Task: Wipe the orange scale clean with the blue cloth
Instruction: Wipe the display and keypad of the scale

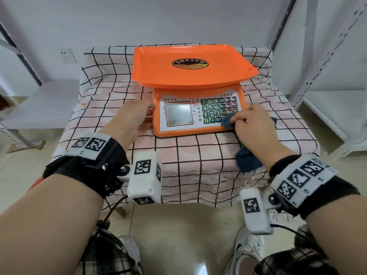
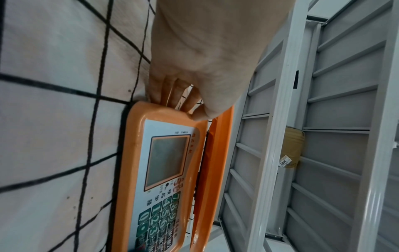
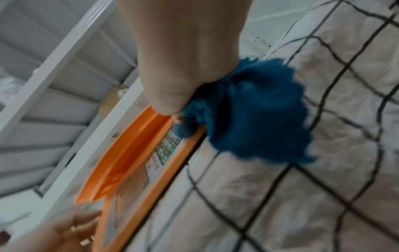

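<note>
Gripping a bunched blue cloth (image 1: 228, 122) in the right hand (image 1: 253, 124), fingers curled tight round it, pressing the wad onto the lower right corner of the keypad panel (image 1: 218, 110). Trailing loose folds of the same cloth out past the wrist, down onto the checked tablecloth (image 1: 188, 155) just beside the scale's front right corner. Blurring in the right wrist view, cloth (image 3: 248, 119) and right hand (image 3: 183, 68) smeared, though clearly against the panel's edge.

Bracing with the left hand (image 1: 135, 116) at the left side of the orange scale (image 1: 190, 66): fingers (image 2: 172, 92) laid flat down the side wall, thumb over the top corner of the base, in the left wrist view. Clasping the base's edge there, left hand (image 2: 205, 51) touching orange plastic (image 2: 129, 153).

Sitting square in the middle of the tablecloth, with its wide orange pan raised above the base and an oval label in the pan's centre. Facing the person with a grey display window (image 1: 179, 114) on the left of the panel and green number keys to the right.

Standing beyond the table, white metal shelving (image 1: 337, 56) on either side, a wall socket (image 1: 66, 55) at back left. Showing below, wrist straps with black-and-white markers, checked trousers and white shoes on a pale floor.
</note>
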Motion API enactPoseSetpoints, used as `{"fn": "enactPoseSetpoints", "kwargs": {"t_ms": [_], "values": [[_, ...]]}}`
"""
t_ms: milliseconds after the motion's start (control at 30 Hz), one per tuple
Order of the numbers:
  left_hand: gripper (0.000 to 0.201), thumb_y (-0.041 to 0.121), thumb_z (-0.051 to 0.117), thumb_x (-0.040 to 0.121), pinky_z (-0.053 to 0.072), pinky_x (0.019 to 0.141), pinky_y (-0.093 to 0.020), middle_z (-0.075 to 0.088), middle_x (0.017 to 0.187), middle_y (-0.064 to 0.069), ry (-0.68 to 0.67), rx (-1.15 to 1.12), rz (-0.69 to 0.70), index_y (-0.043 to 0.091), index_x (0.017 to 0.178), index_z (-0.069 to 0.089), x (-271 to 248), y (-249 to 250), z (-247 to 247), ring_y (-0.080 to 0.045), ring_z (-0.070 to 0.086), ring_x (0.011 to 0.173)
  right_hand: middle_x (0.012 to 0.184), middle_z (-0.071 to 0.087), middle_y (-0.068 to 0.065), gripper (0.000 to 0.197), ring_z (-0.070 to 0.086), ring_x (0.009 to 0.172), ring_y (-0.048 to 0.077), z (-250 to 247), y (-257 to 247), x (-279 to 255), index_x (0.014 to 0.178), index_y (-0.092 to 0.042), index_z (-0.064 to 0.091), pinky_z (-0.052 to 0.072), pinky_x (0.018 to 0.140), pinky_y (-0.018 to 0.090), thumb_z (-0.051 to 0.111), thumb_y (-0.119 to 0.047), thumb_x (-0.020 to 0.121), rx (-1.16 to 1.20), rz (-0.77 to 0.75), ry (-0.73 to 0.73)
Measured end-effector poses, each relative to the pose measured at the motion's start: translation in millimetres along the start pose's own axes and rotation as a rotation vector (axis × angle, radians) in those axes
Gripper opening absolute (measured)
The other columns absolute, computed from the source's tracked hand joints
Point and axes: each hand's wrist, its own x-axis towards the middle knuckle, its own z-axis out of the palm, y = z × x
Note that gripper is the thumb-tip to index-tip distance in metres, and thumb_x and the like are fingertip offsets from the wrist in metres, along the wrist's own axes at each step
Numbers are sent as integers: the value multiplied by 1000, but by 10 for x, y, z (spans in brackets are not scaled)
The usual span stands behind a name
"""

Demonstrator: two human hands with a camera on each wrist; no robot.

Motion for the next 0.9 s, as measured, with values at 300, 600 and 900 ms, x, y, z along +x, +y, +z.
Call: {"fn": "enactPoseSetpoints", "kwargs": {"t_ms": [300,600,900], "values": [[19,21,52,86,51,63,-27,69,87,-6,-17,-5,-8,13,100,63,21,-14,46,-19,62,71,101,45,1,32,47,100,25,370,-959,-64,109,-35,68,32,77,31,46,-19,91,5,-421,-288],[14,16,51,89,47,57,-25,65,73,-3,-23,-121,-4,13,80,61,36,4,73,-15,58,63,106,51,5,28,53,92,21,-49,-82,112,93,-18,74,38,81,24,47,-11,90,121,40,-46],[8,9,62,85,54,80,-36,71,94,-13,-61,-104,2,5,91,63,109,-43,74,-25,67,87,67,48,12,40,46,67,17,-76,-475,316,68,-1,56,40,65,30,61,-39,80,931,437,50]]}}
